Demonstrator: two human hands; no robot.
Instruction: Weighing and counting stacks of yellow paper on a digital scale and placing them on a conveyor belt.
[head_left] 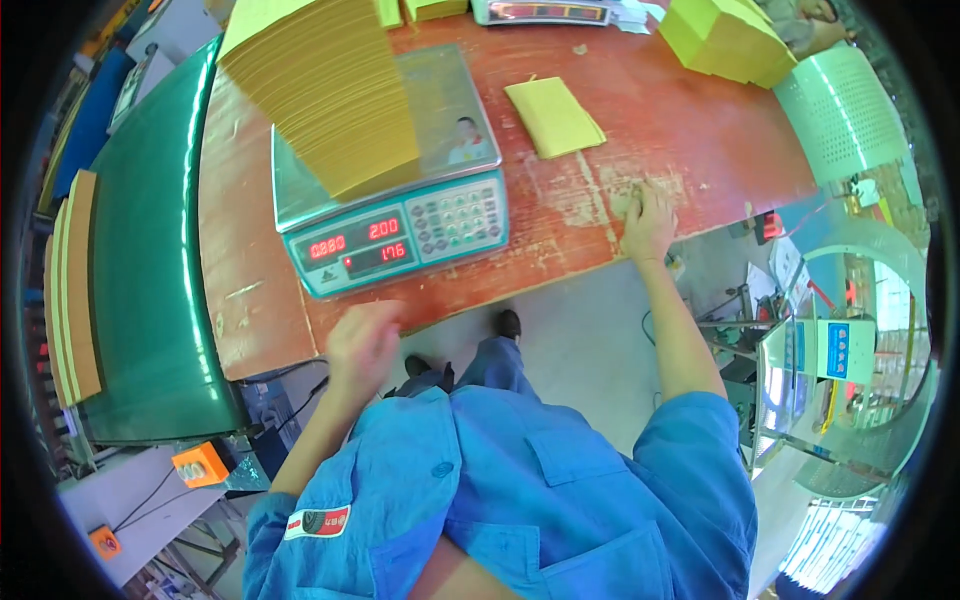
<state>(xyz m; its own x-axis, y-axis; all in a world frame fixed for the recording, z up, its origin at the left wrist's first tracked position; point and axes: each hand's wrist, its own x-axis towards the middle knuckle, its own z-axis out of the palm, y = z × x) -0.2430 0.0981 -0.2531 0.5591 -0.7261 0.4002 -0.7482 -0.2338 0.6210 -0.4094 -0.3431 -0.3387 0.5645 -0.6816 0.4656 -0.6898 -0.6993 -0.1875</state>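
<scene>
My left hand (364, 345) hangs by the front edge of the red table, below the scale. It is blurred; its fingers look bent, but whether they are closed is hard to see. My right hand (649, 222) rests on the worn tabletop near the front edge, fingers curled in, with nothing visible in them. On the teal digital scale (460, 235), whose red display is lit, stands a tall, leaning stack of yellow paper sheets (330, 90). A small, flat yellow paper bundle (555, 117) lies between the scale and my right hand, touched by neither.
More yellow stacks (725, 40) and a second scale (545, 12) stand at the table's far side. A green belt surface (150, 270) runs along the left. Perforated pale-green metal (840, 115) is at the right, and a person (812, 25) shows at the far right.
</scene>
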